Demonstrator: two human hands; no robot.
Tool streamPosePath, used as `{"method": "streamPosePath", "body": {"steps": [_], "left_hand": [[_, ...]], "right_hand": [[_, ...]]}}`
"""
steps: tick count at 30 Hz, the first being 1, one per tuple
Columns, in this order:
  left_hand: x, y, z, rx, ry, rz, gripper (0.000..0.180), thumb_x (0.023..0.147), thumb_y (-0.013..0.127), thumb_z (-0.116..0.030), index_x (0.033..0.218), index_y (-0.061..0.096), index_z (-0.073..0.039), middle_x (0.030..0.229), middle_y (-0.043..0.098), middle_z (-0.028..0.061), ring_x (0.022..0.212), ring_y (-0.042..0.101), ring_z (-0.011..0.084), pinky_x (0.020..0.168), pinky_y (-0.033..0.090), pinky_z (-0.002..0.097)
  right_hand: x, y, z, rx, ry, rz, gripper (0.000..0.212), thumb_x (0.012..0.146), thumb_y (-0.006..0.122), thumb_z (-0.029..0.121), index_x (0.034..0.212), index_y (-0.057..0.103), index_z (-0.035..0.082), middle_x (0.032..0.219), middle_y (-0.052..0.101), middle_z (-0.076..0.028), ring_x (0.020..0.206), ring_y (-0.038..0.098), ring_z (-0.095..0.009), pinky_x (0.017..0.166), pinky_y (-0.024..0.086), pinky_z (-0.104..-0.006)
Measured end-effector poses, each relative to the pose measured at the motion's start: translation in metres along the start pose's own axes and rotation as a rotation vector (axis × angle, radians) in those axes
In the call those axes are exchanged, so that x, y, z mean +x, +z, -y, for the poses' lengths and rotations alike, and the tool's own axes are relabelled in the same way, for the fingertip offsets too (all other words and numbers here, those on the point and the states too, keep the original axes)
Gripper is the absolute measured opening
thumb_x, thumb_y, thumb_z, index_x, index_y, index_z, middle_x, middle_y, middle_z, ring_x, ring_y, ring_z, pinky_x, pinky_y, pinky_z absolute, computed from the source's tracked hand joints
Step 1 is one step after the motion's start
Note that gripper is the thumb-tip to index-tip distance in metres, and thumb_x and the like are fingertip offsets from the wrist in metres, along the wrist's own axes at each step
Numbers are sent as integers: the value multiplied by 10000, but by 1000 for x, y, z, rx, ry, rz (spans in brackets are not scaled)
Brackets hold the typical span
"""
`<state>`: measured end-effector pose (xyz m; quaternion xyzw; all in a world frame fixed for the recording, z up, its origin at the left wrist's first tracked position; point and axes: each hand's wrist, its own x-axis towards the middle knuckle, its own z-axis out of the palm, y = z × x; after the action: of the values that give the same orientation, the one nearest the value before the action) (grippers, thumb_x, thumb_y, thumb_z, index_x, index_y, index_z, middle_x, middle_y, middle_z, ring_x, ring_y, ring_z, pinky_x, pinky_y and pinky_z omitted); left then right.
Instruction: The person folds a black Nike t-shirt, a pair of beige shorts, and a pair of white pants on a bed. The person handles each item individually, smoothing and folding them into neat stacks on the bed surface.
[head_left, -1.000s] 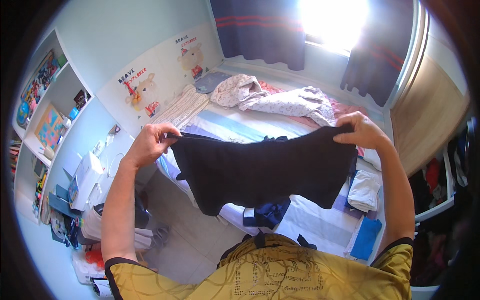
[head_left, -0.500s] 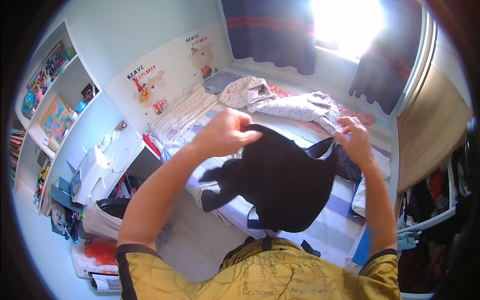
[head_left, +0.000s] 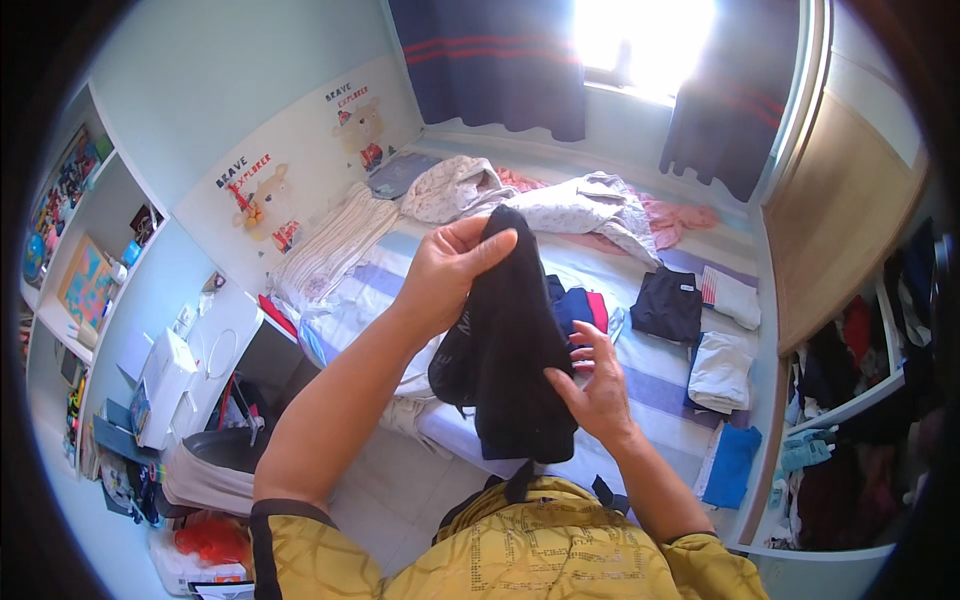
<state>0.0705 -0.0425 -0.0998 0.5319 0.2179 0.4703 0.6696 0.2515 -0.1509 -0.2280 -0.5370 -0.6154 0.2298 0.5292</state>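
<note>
Evidently doubled over, the black garment (head_left: pixel 522 350) is hanging in the air between the person's body and the bed (head_left: pixel 660 400). Left hand (head_left: pixel 445 275) is pinching its top between thumb and fingers, presumably so the cloth is falling straight. Right hand (head_left: pixel 592 390) is staying loose beside the right edge, fingers apart, gripping nothing visible; contact unclear. Farther right, dark folded clothes (head_left: pixel 667 305), white folded clothes (head_left: pixel 720 372) and a blue folded cloth (head_left: pixel 732 467) are lying along the bedside, perhaps for keeping flat. Pale lettering is showing on the garment's left; coloured lettering is running above bears on the wall panel (head_left: pixel 205 215).
</note>
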Motion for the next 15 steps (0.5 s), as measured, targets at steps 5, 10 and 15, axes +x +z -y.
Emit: {"method": "streamPosePath", "body": {"steps": [5,10,15], "left_hand": [[-14,-7,6,58,-29,108,433,828,703,-23,1237,567,18,1084,659,68,972,622,127,896,493,262],[-21,3,13,50,-30,99,605,819,690,12,1371,441,-1,1190,618,66,1045,597,137,952,457,285],[-31,9,27,151,-22,174,676,807,683,47,1413,391,-17,1250,584,61,1109,559,128,985,430,286]], "right_hand": [[-22,-9,-20,125,-182,-207,660,763,783,302,1262,443,36,1093,521,-129,938,562,-231,803,475,-339],[-64,7,-54,327,311,-89,561,805,748,134,1260,434,44,946,563,-60,807,564,-126,732,466,-254],[-45,7,-17,564,63,-212,225,880,627,11,1097,568,17,918,602,-49,767,580,-92,658,459,-221]]}}
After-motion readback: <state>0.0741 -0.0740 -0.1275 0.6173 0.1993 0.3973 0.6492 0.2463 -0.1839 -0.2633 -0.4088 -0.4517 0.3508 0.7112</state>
